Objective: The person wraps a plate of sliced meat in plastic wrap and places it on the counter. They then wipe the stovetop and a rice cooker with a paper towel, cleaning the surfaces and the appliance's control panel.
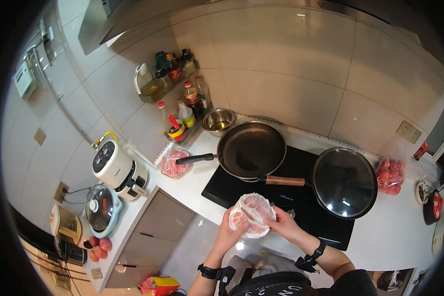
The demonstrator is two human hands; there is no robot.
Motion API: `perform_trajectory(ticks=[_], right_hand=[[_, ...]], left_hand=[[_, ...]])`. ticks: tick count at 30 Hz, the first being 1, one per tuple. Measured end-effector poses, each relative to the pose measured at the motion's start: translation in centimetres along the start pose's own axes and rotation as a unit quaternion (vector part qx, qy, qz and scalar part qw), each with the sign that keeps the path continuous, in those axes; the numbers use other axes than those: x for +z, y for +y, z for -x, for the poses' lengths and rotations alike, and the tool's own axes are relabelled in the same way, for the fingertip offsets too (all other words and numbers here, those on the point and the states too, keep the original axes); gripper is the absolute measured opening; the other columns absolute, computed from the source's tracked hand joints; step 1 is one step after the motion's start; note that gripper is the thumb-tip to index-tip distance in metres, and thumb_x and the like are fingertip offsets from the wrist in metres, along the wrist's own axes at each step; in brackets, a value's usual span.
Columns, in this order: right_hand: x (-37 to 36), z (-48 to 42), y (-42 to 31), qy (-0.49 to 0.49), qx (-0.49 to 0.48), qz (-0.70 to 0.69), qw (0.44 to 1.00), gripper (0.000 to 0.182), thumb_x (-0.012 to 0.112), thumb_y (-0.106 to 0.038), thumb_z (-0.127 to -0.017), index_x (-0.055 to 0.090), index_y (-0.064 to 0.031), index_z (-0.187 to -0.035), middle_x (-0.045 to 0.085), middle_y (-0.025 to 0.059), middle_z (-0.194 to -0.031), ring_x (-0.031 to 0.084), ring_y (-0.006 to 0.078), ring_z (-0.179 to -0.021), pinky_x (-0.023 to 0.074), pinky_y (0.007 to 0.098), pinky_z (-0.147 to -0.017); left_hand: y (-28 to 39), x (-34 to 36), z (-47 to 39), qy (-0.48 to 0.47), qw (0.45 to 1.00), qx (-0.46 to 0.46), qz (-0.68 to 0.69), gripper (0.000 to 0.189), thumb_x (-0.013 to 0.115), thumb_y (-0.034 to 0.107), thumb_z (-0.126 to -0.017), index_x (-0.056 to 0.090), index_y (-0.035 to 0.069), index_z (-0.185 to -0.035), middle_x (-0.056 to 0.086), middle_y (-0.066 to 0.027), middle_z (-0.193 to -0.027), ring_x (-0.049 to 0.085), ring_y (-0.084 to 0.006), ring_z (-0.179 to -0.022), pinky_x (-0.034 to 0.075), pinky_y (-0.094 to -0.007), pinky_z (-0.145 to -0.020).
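Observation:
A peeled pomelo [252, 215], pink flesh with white pith, is held between both my hands in front of the black cooktop. My left hand [231, 228] grips its left side, with the thumb on the flesh. On the right side, my right hand [285, 223] holds it with thumb and fingers. Just beyond sits an open frying pan [252, 150] with a black handle, and to its right a lidded pan [345, 183] with a wooden handle. Both pans rest on the cooktop [222, 192].
A steel bowl [218, 122] and a plastic-wrapped pink item [175, 162] sit left of the pans. Sauce bottles [191, 94] line corner shelves. An air fryer [114, 164] stands on the left counter [152, 196]. A bag of red fruit [391, 175] lies at right.

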State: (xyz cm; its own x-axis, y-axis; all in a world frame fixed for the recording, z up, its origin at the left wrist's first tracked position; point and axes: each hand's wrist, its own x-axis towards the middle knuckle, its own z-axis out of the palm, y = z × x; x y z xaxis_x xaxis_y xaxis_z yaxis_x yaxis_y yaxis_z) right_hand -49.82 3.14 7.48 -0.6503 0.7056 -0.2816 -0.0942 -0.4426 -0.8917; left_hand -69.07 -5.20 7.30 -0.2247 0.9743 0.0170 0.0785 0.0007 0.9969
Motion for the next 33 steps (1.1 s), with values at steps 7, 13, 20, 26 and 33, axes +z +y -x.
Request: perform_trajectory(ticks=[7, 13, 20, 26, 33], right_hand=[[-1.0, -10.3, -7.5, 0.053, -0.052, -0.056, 0.996, 0.043, 0.055, -0.013, -0.091, 0.04, -0.0069, -0.131, 0.054, 0.0094, -0.122, 0.058, 0.022, -0.107, 0.0539, 0.0379, -0.084], [-5.3, -23.0, -9.7, 0.211, -0.018, 0.03, 0.977, 0.051, 0.055, -0.012, -0.09, 0.034, -0.0069, -0.136, 0.049, 0.0139, -0.127, 0.056, 0.0284, -0.109, 0.0522, 0.0442, -0.086], [-8.3, -31.4, -7.7, 0.295, 0.069, 0.107, 0.947, 0.05, 0.06, -0.017, -0.086, 0.041, -0.0095, -0.131, 0.05, 0.0124, -0.127, 0.054, 0.0304, -0.111, 0.0487, 0.0495, -0.088], [-11.9, -32.4, -5.4, 0.264, 0.062, 0.136, 0.953, 0.044, 0.059, -0.022, -0.086, 0.048, -0.007, -0.126, 0.053, 0.0141, -0.124, 0.055, 0.0309, -0.11, 0.0494, 0.0474, -0.086], [-11.5, -32.2, -5.4, 0.287, 0.07, 0.15, 0.944, 0.034, 0.058, -0.022, -0.086, 0.055, -0.0103, -0.118, 0.061, 0.0096, -0.108, 0.063, 0.0237, -0.092, 0.0542, 0.0422, -0.072]], left_hand=[[-1.1, -4.5, -10.6, -0.05, 0.993, 0.067, 0.085, 0.064, 0.056, 0.006, -0.088, 0.02, 0.006, -0.141, 0.039, -0.0157, -0.137, 0.051, -0.0215, -0.115, 0.046, -0.03, -0.088], [-3.4, -10.2, -17.7, -0.006, 0.997, 0.076, -0.024, 0.051, 0.06, 0.015, -0.089, 0.038, 0.0, -0.131, 0.047, -0.0157, -0.129, 0.05, -0.024, -0.115, 0.043, -0.0327, -0.093], [-7.2, -20.2, -25.6, 0.01, 0.853, 0.17, -0.493, 0.053, 0.066, 0.033, -0.077, 0.053, 0.005, -0.12, 0.049, -0.0194, -0.128, 0.037, -0.0371, -0.125, 0.021, -0.0476, -0.106], [-7.6, -21.2, -27.9, -0.044, 0.811, 0.158, -0.561, 0.034, 0.07, 0.029, -0.075, 0.06, 0.01, -0.1, 0.062, -0.01, -0.083, 0.056, -0.0291, -0.084, 0.032, -0.0432, -0.085], [-6.0, -21.8, -27.8, -0.072, 0.804, 0.196, -0.558, 0.03, 0.069, 0.027, -0.077, 0.061, 0.012, -0.102, 0.063, -0.0109, -0.085, 0.056, -0.0292, -0.086, 0.032, -0.0432, -0.084]])
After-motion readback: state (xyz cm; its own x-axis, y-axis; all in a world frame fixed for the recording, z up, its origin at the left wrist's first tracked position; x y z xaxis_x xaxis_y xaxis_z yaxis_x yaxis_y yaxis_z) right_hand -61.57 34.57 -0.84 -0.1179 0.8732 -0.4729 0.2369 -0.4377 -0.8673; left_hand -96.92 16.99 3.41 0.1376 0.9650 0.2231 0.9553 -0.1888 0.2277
